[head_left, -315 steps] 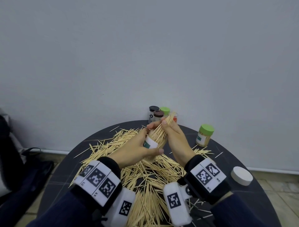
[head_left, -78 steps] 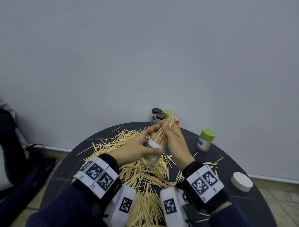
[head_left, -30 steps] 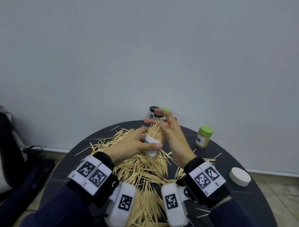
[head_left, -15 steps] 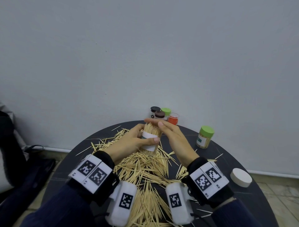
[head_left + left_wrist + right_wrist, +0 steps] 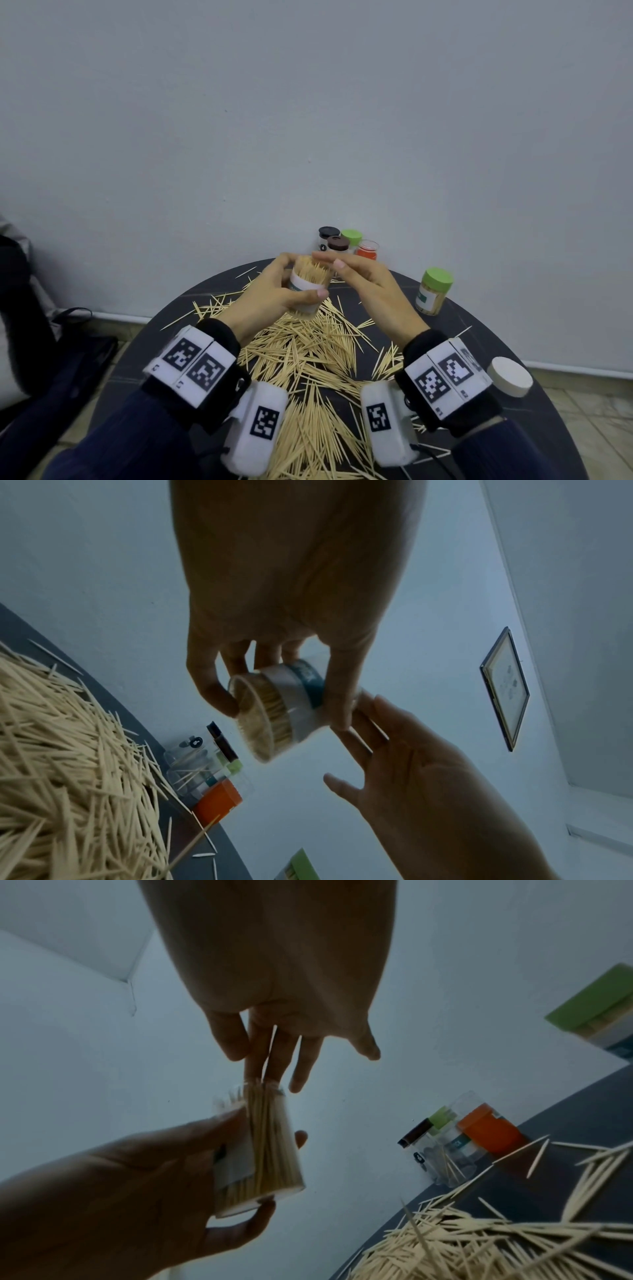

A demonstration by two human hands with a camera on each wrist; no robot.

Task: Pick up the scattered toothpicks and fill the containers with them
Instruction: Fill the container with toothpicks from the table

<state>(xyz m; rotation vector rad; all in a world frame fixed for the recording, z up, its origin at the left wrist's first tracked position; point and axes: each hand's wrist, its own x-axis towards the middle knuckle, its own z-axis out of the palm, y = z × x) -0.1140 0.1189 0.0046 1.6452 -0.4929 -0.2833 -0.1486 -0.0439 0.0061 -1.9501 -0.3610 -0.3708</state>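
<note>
My left hand (image 5: 267, 301) grips a clear toothpick container (image 5: 308, 287) with a white label and holds it upright above the table. It is packed with toothpicks whose tips stand at the rim. My right hand (image 5: 363, 277) is flat, and its straight fingers (image 5: 260, 1056) lie across those tips. The left wrist view shows the container (image 5: 284, 712) from below, with my thumb and fingers around it. Loose toothpicks (image 5: 301, 359) lie in a thick pile on the dark round table (image 5: 527, 414) under both hands.
Several small jars with black (image 5: 329, 231), brown, green and orange (image 5: 367, 250) lids stand at the back against the wall. A green-lidded jar (image 5: 433, 291) full of toothpicks stands at the right. A white lid (image 5: 510, 377) lies near the right edge.
My right hand has let go of the bundle it was pinching into the container. The toothpicks have sunk in, and the hand now lies flat over their tips. The container has come upright.
</note>
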